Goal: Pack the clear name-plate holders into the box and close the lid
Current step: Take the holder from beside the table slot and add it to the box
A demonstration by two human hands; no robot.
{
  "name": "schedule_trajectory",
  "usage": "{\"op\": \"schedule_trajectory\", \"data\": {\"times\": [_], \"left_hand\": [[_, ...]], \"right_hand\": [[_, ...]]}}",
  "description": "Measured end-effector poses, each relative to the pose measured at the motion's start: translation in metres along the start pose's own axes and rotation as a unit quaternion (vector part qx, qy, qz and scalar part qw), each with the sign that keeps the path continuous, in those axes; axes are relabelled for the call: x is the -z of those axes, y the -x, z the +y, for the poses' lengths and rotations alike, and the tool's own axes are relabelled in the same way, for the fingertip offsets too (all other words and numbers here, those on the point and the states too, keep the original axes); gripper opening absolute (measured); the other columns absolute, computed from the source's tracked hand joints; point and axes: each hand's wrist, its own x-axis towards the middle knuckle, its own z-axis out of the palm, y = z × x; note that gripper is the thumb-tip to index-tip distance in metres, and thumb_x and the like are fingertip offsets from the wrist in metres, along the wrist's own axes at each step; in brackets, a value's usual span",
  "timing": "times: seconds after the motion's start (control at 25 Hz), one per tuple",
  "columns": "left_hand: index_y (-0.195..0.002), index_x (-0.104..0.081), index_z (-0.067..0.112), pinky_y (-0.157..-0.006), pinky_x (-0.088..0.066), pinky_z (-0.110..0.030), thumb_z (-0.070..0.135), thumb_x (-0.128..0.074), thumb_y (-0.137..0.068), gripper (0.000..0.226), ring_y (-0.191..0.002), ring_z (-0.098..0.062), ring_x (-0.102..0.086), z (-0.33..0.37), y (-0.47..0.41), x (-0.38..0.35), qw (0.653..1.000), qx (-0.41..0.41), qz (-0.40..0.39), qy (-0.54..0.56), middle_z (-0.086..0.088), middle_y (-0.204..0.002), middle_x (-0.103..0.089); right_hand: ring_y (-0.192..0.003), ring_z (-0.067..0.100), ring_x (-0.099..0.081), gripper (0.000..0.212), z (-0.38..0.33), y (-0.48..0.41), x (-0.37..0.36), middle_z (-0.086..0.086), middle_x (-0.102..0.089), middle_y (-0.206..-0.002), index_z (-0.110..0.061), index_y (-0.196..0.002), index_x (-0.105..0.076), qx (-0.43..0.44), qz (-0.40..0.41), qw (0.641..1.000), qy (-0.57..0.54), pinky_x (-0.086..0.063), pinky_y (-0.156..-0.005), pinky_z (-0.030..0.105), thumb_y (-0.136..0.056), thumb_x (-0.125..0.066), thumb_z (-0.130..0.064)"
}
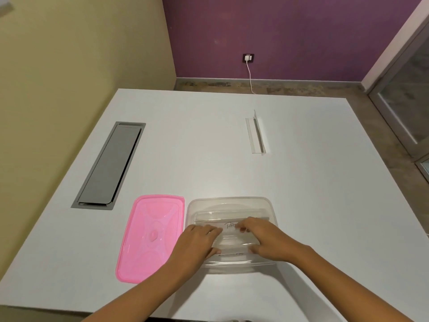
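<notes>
A clear plastic box (232, 202) stands open on the white table near the front edge. Inside it lie clear name-plate holders; one (229, 231) carries a white slip with handwriting. My left hand (197, 242) grips the left end of that holder and my right hand (264, 240) grips its right end, both inside the box. The pink lid (148, 238) lies flat on the table just left of the box. Another clear name-plate holder (255, 133) lies alone farther back on the table.
A grey cable hatch (109, 166) is set into the table at the left. Behind the table a white charger cable (250, 75) hangs from a wall socket on the purple wall. A glass door (408, 94) stands at the right.
</notes>
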Motion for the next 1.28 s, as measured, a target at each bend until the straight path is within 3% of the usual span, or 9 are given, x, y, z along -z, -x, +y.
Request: {"op": "schedule_trajectory", "data": {"times": [0.2,0.6,0.84,0.92,1.12,1.28], "left_hand": [[-0.136,-0.041,0.024,-0.094,-0.038,-0.033,0.043,-0.047,-0.094,0.046,-0.117,-0.024,-0.052,-0.002,-0.001,-0.018,0.997,0.017,-0.069,-0.011,0.003,-0.137,-0.051],[-0.132,-0.044,0.023,-0.089,-0.045,-0.037,0.044,-0.054,-0.09,0.048,-0.116,-0.025,-0.055,-0.007,-0.016,-0.026,0.99,0.043,-0.135,0.001,0.001,-0.132,-0.056],[-0.131,-0.044,0.022,-0.086,-0.049,-0.037,0.044,-0.056,-0.089,0.049,-0.115,-0.024,-0.055,-0.007,-0.017,-0.025,0.987,0.062,-0.142,0.039,0.001,-0.131,-0.056],[-0.13,-0.046,0.022,-0.084,-0.049,-0.035,0.043,-0.056,-0.089,0.047,-0.112,-0.023,-0.057,-0.004,-0.016,-0.024,0.989,0.064,-0.123,0.049,0.001,-0.127,-0.058],[-0.119,-0.057,0.022,-0.079,-0.048,-0.029,0.041,-0.049,-0.094,0.032,-0.109,-0.015,-0.057,-0.007,-0.008,-0.018,0.991,0.075,0.033,0.104,0.007,-0.116,-0.063],[-0.11,-0.061,0.021,-0.075,-0.048,-0.029,0.036,-0.036,-0.1,0.032,-0.097,-0.016,-0.061,-0.008,-0.006,-0.018,0.994,0.078,0.037,0.067,0.006,-0.107,-0.066]], "right_hand": [[-0.119,0.016,-0.048,0.059,0.009,-0.005,-0.018,-0.002,-0.051,-0.128,-0.022,-0.131,-0.043,-0.03,-0.048,0.998,-0.015,-0.04,-0.101,0.026,-0.078,-0.069,-0.011],[-0.123,0.023,-0.049,0.061,0.009,-0.01,-0.028,0.001,-0.051,-0.134,-0.021,-0.136,-0.042,-0.035,-0.034,0.994,0.099,-0.044,-0.097,0.034,-0.081,-0.063,-0.006],[-0.115,0.027,-0.055,0.063,0.0,-0.012,-0.031,0.005,-0.058,-0.124,-0.025,-0.134,-0.044,-0.066,-0.024,0.987,0.143,-0.049,-0.087,0.039,-0.079,-0.058,0.002],[-0.113,0.028,-0.056,0.063,-0.002,-0.014,-0.033,0.006,-0.06,-0.121,-0.024,-0.133,-0.046,-0.068,-0.017,0.987,0.145,-0.049,-0.085,0.038,-0.078,-0.057,0.003],[-0.112,0.031,-0.057,0.063,-0.002,-0.012,-0.036,0.007,-0.06,-0.122,-0.025,-0.133,-0.048,-0.079,0.004,0.988,0.135,-0.049,-0.087,0.04,-0.078,-0.056,0.003],[-0.103,0.032,-0.063,0.057,-0.003,-0.012,-0.04,0.006,-0.067,-0.112,-0.028,-0.124,-0.056,-0.101,0.045,0.978,0.176,-0.051,-0.079,0.037,-0.075,-0.057,0.002]]}}
